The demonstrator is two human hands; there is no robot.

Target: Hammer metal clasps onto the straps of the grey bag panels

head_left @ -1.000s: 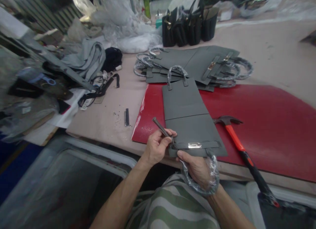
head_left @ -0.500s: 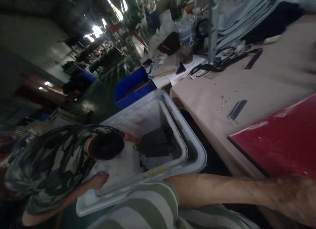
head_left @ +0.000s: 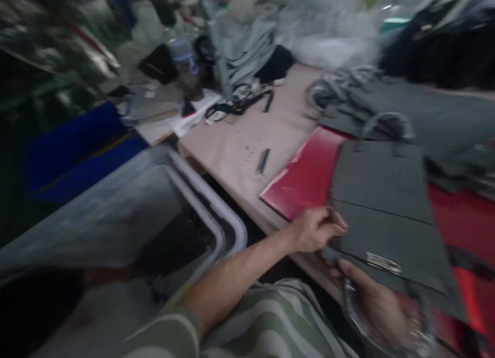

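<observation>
Left hand (head_left: 315, 229) and right hand (head_left: 375, 306), apart, at a grey leather bag panel (head_left: 382, 214) at 3 o'clock on a red board (head_left: 305, 172); grip blurred. Risk: a loose hold drops it toward the white plastic bin (head_left: 204, 203).

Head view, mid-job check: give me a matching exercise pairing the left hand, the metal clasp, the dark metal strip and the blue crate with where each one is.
Things:
1. left hand
2. metal clasp
3. dark metal strip
4. blue crate

Places:
A. on the beige table top
B. beyond the white plastic tub
C. on the grey bag panel
D. at the grey bag panel's left edge

Pairs: 1-D, 2-C, 3-A, 4-B
</observation>
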